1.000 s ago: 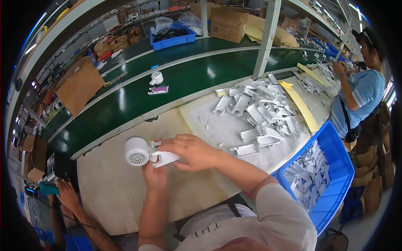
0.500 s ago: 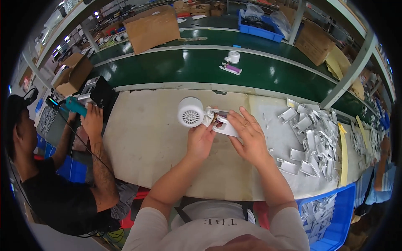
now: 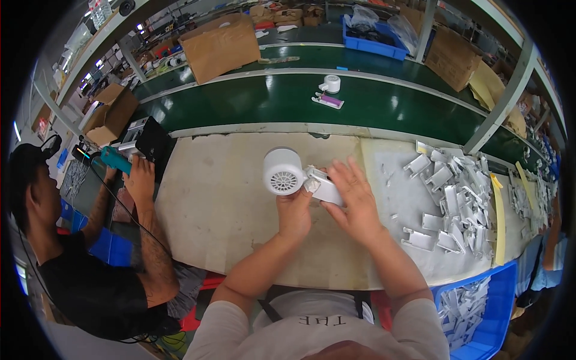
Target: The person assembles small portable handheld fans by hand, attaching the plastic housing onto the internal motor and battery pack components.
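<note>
Over the middle of the table I hold a white handheld fan with a round, grilled head point(image 3: 283, 172). Its handle point(image 3: 326, 191) points to the right, and a white handle cover hides the inside. My left hand point(image 3: 295, 217) is closed around the neck, just below the head; its fingertips are partly hidden by the fan. The handle's far end is in my right hand point(image 3: 359, 203), the thumb along the near side and the fingers along the far side. A crumpled white bit point(image 3: 312, 185) shows at the neck.
Loose white plastic covers point(image 3: 453, 204) lie piled on the right, beside a yellow strip point(image 3: 498, 222). A blue bin point(image 3: 507, 300) of similar parts stands below. Another fan point(image 3: 330, 84) with an uncovered purple-filled handle lies on the green conveyor point(image 3: 234, 102). At left a co-worker point(image 3: 78, 276) holds a teal tool point(image 3: 116, 159).
The cover stood partly off the handle, with the inside showing; now it lies over the handle. Fan and both hands have shifted slightly right and nearer.
</note>
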Tool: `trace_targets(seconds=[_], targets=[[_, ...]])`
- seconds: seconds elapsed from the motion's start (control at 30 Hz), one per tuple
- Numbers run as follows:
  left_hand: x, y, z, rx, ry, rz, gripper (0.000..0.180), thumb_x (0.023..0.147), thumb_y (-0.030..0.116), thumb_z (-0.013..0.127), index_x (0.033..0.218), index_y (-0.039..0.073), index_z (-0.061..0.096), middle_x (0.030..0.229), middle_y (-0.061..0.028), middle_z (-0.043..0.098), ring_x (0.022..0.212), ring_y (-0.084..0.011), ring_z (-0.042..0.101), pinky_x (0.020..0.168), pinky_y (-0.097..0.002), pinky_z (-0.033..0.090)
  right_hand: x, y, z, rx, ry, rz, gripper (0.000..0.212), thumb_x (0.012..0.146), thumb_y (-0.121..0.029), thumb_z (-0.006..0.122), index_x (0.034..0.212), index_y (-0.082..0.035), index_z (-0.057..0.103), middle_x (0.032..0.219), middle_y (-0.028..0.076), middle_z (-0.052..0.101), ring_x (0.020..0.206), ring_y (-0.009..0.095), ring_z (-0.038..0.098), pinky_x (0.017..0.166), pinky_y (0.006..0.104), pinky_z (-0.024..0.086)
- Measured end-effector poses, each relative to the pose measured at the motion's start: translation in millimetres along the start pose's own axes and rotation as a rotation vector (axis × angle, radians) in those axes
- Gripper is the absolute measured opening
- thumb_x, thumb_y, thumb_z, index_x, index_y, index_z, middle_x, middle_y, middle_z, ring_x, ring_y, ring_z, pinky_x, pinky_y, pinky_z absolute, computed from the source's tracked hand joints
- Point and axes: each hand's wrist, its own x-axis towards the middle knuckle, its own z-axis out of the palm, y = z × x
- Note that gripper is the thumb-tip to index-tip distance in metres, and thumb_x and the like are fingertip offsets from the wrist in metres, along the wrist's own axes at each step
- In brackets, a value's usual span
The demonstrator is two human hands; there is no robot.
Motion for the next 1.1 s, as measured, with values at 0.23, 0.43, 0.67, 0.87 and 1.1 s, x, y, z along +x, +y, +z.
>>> trace_targets(seconds=[0.23, 0.43, 0.67, 0.87, 1.1], targets=[[10.5, 22.1, -5.4, -0.034, -0.001, 0.023, 0.034, 0.081, 0.007, 0.056, 0.113, 0.0, 0.048, 0.112, -0.014, 0.054, 0.106, -0.031, 0.053, 0.092, -0.0434, 0.043, -11.1, 12.5, 13.2, 1.049, -0.25, 0.747, 0.033, 0.085, -0.027, 0.06, 0.106, -0.002, 0.054, 0.089, 0.006, 0.057, 0.081, 0.014, 0.053, 0.073, 0.0262, 0.043], [10.2, 45.0, 9.9, -0.185, 0.029, -0.071, 0.033, 0.082, 0.008, 0.059, 0.114, 0.0, 0.05, 0.11, -0.0141, 0.057, 0.102, -0.0287, 0.056, 0.091, -0.0415, 0.043, 9.1, -11.0, 6.0, 0.742, 0.005, 0.38, 0.025, 0.082, -0.024, 0.063, 0.08, 0.0, 0.056, 0.069, 0.006, 0.052, 0.061, 0.012, 0.047, 0.057, 0.0263, 0.039], [47.2, 68.4, -13.3, -0.093, 0.027, 0.031, 0.031, 0.083, 0.008, 0.058, 0.112, 0.001, 0.052, 0.1, -0.0116, 0.06, 0.097, -0.025, 0.057, 0.088, -0.0369, 0.045, 44.9, 9.2, 42.0, 0.667, -0.309, 0.356, 0.027, 0.08, -0.029, 0.063, 0.081, -0.002, 0.062, 0.075, 0.012, 0.057, 0.066, 0.025, 0.054, 0.059, 0.0329, 0.043], [90.4, 101.5, -144.2, 1.541, 0.291, -0.117, 0.033, 0.077, 0.011, 0.062, 0.106, -0.001, 0.051, 0.086, -0.0156, 0.062, 0.074, -0.0199, 0.061, 0.065, -0.0301, 0.047, 66.4, 144.5, 123.7, 0.114, -0.276, 0.205, 0.037, 0.083, -0.029, 0.057, 0.108, -0.002, 0.057, 0.115, 0.017, 0.055, 0.11, 0.031, 0.049, 0.095, 0.0381, 0.038], [99.5, 131.6, -181.3, 2.112, 0.608, -0.132, 0.046, 0.074, 0.015, 0.063, 0.113, 0.001, 0.043, 0.094, -0.015, 0.062, 0.086, -0.0346, 0.058, 0.084, -0.04, 0.04, 139.7, 234.7, 177.5, -0.385, -0.158, 0.486, 0.053, 0.082, -0.03, 0.057, 0.126, -0.003, 0.043, 0.128, 0.018, 0.045, 0.119, 0.032, 0.042, 0.1, 0.0378, 0.034]])
